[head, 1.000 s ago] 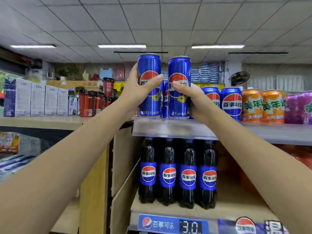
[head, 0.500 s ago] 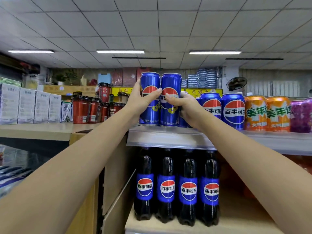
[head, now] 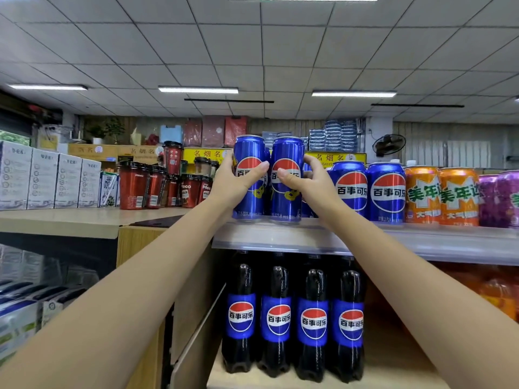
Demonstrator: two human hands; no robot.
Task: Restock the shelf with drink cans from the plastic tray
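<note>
Two tall blue cola cans stand upright side by side at the left end of the top shelf. My left hand is wrapped around the left can. The right can is gripped by my right hand. Both can bases rest on the shelf's front edge. Further blue cans behind them are mostly hidden. The plastic tray is out of view.
To the right on the same shelf stand shorter blue cola cans, orange cans and purple cans. Cola bottles fill the shelf below. A counter at left holds red cups and white cartons.
The camera has tilted up and the view of the shelf has shifted. Both hands stay on the two cans, which have settled a little further back on the shelf.
</note>
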